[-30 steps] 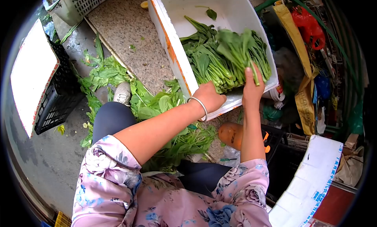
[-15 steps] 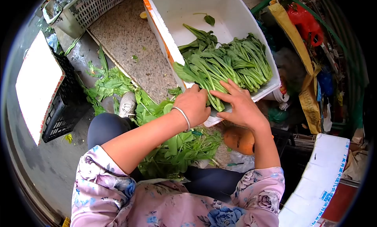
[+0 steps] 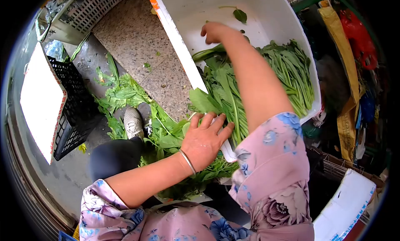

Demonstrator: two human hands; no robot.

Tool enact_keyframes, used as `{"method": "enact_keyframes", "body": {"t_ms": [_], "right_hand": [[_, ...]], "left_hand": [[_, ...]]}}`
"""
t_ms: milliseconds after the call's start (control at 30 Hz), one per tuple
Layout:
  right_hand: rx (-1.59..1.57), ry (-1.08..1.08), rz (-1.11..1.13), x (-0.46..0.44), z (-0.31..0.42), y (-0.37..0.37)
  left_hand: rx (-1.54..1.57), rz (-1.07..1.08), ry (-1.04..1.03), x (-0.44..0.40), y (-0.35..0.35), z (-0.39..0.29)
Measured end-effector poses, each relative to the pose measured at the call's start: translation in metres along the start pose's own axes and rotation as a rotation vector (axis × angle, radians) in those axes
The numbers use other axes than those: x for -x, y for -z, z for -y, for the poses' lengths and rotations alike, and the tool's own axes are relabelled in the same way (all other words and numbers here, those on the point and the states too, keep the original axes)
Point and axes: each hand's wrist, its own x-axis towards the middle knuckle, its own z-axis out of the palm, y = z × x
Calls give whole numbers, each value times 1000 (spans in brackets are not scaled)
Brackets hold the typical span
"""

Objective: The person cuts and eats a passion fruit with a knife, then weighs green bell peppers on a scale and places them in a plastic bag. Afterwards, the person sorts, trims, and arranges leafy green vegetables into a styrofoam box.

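Note:
A white foam box [image 3: 310,74] holds a pile of leafy greens [image 3: 287,70] with long pale stems. My left hand [image 3: 204,137], wearing a silver bangle, rests at the box's near edge. Its fingers are spread over the rim and the nearest leaves. Deep in the box, my right hand [image 3: 218,34] is curled around a loose leafy green stalk [image 3: 207,53] at the far left of the pile. Slight blur and the hand itself hide most of the grip. A single loose leaf [image 3: 240,16] lies on the box floor beyond it.
Leaves and trimmings [image 3: 129,93] litter the ground by my shoe [image 3: 133,122]. Left stands a black crate [image 3: 75,112] with a white board [image 3: 39,103] against it. A pale basket [image 3: 89,16] is at the upper left. Bags and a white carton [image 3: 346,207] sit at the right.
My right hand has left the near stem ends and reached forward to the far left of the pile. My left hand has opened and drawn back to the rim.

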Motion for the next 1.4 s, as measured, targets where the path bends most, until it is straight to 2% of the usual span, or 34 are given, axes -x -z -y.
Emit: {"method": "enact_keyframes", "body": {"t_ms": [33, 133, 167, 200, 300, 367, 467, 500, 533, 600, 633, 700, 833, 900, 933, 967, 1000, 1033, 1067, 1167, 1233, 1300, 1367, 1400], "right_hand": [[69, 75, -3, -10, 8, -27], [121, 66, 73, -11, 24, -72], [126, 50, 13, -14, 22, -83], [131, 31, -46, -10, 25, -80], [98, 136, 58, -7, 15, -39], [-265, 102, -168, -7, -1, -2], [-762, 89, -676, -1, -41, 48], [-952, 16, -801, 4, -51, 63], [-1166, -60, -818, 13, -60, 78], [-1467, -14, -829, 16, -94, 88], [-1460, -19, -822, 17, -98, 91], [-1787, -234, -973, 21, -107, 92], [-1667, -178, -1075, 17, -111, 98], [-1106, -74, -914, 11, -104, 98], [-712, -111, -834, 1, -95, 94], [-317, -134, -657, -12, -84, 90], [-116, 14, -633, -32, -84, 69], [-78, -1, -456, -47, -74, 56], [67, -36, -400, -59, -64, 39], [203, -82, -363, -83, -64, -10], [137, -135, -347, -76, -65, -15], [221, -65, -259, -63, -68, -9], [197, 8, -302, -44, -65, 1], [196, 258, -228, -34, -61, 1]], "left_hand": [[26, 4, -7, -3, 0, 2], [93, 27, 9, -11, 7, 9], [103, 75, 8, -12, 8, 10], [156, 31, 17, -14, 8, 11], [246, 9, 61, -16, 7, 12], [266, -16, 92, -18, 11, 11], [366, -41, 168, -22, 14, 13], [378, -41, 181, -24, 15, 14], [400, -74, 203, -25, 16, 13], [431, -105, 228, -26, 17, 14], [462, -131, 255, -27, 17, 15], [504, -159, 286, -29, 16, 16], [548, -170, 316, -31, 17, 17], [563, -173, 326, -32, 19, 18], [572, -186, 329, -31, 21, 20], [580, -199, 332, -31, 22, 21], [581, -197, 342, -31, 23, 22], [600, -213, 338, -31, 23, 25], [613, -228, 336, -29, 23, 28], [634, -230, 346, -28, 23, 35], [646, -237, 341, -30, 26, 36], [628, -239, 335, -33, 30, 37], [639, -263, 341, -35, 31, 36], [641, -261, 352, -36, 32, 35]]}}
